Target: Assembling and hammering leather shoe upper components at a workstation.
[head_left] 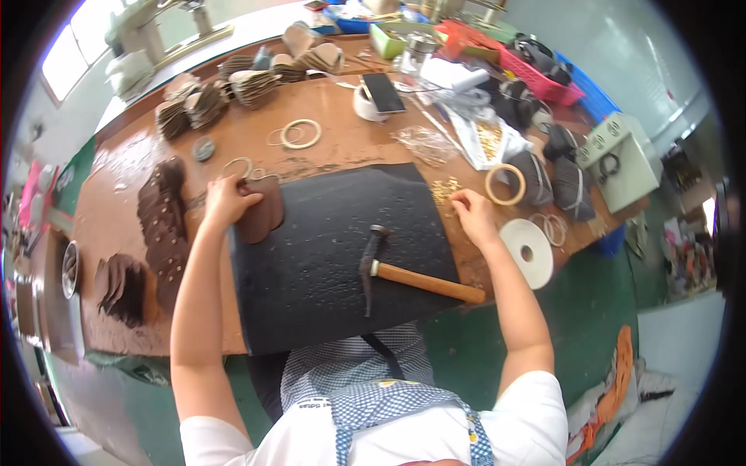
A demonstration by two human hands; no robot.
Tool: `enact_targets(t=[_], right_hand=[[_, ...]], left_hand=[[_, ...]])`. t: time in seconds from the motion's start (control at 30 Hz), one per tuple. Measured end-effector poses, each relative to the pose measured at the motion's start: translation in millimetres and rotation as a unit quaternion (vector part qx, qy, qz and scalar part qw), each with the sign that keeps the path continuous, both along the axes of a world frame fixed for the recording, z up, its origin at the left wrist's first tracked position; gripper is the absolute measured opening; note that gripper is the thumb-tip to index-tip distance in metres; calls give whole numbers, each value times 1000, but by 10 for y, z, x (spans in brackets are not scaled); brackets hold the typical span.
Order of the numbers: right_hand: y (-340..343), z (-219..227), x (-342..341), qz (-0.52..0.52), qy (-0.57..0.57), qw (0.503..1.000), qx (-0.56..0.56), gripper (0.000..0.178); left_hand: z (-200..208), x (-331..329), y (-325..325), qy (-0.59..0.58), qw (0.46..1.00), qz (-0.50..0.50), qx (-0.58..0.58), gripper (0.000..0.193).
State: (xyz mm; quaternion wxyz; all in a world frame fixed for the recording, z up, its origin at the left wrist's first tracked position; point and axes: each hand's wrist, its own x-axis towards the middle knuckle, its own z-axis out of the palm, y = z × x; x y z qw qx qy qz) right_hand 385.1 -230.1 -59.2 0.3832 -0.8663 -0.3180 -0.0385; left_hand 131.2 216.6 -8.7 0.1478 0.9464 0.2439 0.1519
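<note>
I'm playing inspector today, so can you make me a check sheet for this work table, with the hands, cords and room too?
Surface: brown table, partly covered by a black mat.
Things in use: brown piece at the mat's left side; small gold bits in a loose pile; hammer lying on the mat.
Clutter: phone, white roll, pink basket toward the far right.
Hands: left hand touches the brown piece; right hand pinched beside the gold bits, contents too small to tell.
Cables: black coil against a grey box, probably a cord.
Surroundings: green floor, window.
</note>
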Motion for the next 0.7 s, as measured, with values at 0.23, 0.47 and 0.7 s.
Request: enact_targets(t=[0.23, 0.47, 0.7], right_hand=[[-157, 60, 138, -61, 324, 924, 193, 14], [-38, 591, -768, -4, 367, 884, 291, 11], [181, 759, -1672, 65, 402, 867, 287, 10]], left_hand=[[-5, 110, -6, 58, 997, 43, 2, 58], [-294, -118, -250, -5, 965, 104, 242, 46], [291, -311, -998, -143, 980, 105, -94, 24]])
